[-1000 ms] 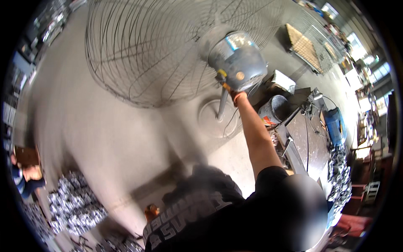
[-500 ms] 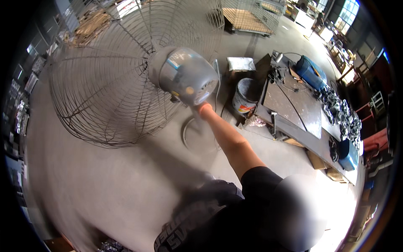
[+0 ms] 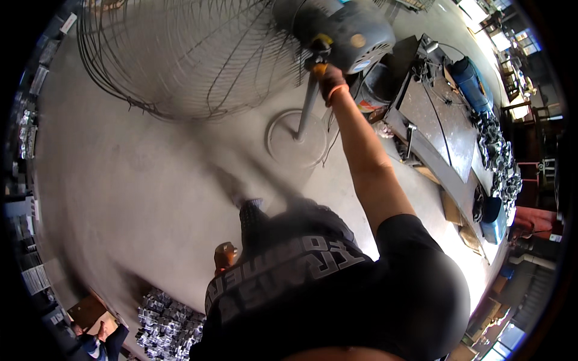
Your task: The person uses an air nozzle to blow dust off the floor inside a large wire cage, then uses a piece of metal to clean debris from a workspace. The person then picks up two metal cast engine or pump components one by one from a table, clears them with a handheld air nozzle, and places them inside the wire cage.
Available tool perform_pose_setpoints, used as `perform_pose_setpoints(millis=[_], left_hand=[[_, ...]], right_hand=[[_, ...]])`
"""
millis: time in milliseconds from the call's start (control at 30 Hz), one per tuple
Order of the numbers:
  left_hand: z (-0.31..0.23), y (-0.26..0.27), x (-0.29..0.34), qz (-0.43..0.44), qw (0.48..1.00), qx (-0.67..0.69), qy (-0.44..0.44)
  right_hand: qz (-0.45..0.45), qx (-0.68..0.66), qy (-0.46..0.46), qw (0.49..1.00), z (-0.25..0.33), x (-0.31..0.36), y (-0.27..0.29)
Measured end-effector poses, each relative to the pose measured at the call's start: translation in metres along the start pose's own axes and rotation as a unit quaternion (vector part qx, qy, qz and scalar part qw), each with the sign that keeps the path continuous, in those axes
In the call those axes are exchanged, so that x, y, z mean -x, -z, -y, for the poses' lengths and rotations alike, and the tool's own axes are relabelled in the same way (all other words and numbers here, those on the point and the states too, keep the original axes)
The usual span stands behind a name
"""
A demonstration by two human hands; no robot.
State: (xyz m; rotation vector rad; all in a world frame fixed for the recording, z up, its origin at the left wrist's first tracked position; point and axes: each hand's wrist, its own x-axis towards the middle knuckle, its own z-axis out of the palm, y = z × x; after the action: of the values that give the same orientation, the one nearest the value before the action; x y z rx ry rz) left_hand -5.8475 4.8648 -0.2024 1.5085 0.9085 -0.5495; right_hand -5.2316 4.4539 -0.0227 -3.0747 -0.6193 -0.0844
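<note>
A large standing fan with a round wire cage (image 3: 198, 66) and a dark grey motor housing (image 3: 361, 39) stands ahead of me. My right hand (image 3: 330, 79), in a dark work glove with an orange cuff, is closed round the top of the fan's pole, just under the motor. The pole (image 3: 307, 108) runs down to a round base (image 3: 297, 141) on the floor. My left hand (image 3: 226, 256), in a brown and orange glove, hangs low beside my body, away from the fan. Its fingers are too small and partly hidden to read.
On the right is a metal worktable (image 3: 436, 129) with cables, a blue container (image 3: 471, 84) and a pile of metal parts (image 3: 498, 159). A bucket (image 3: 376, 87) stands behind my right hand. Metal parts (image 3: 168, 322) lie at lower left, near another person (image 3: 99, 343).
The fan now sits higher in my view and its base shows fully. My right hand still grips below the motor. My left hand and the person at lower left have come into view.
</note>
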Motion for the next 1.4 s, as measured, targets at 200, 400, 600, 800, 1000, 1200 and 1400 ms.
perform_pose_setpoints(millis=[200, 400, 600, 800, 1000, 1200, 1400], left_hand=[[-0.072, 0.045, -0.022, -0.06, 0.819, -0.494, -0.286], [-0.055, 0.176, -0.141, 0.02, 0.728, -0.593, -0.344], [-0.125, 0.237, -0.205, 0.061, 0.925, -0.332, -0.173], [-0.207, 0.273, -0.269, 0.114, 0.887, -0.393, -0.214], [-0.285, 0.315, -0.334, 0.183, 0.738, -0.487, -0.429], [-0.414, 0.302, -0.379, 0.251, 0.661, -0.531, -0.466], [-0.499, 0.299, -0.422, 0.222, 0.538, -0.529, -0.618]], right_hand=[[-0.261, -0.157, -0.039, 0.952, 0.007, -0.005, 0.017], [-0.195, -0.42, -0.207, 0.862, 0.033, -0.007, -0.001], [-0.212, -0.419, -0.336, 0.816, 0.066, -0.005, -0.007], [-0.186, -0.378, -0.466, 0.778, 0.112, 0.005, -0.029], [-0.19, -0.371, -0.542, 0.73, 0.146, 0.004, -0.051], [-0.271, -0.368, -0.577, 0.677, 0.162, 0.009, -0.062], [-0.358, -0.348, -0.614, 0.612, 0.181, 0.025, -0.071]])
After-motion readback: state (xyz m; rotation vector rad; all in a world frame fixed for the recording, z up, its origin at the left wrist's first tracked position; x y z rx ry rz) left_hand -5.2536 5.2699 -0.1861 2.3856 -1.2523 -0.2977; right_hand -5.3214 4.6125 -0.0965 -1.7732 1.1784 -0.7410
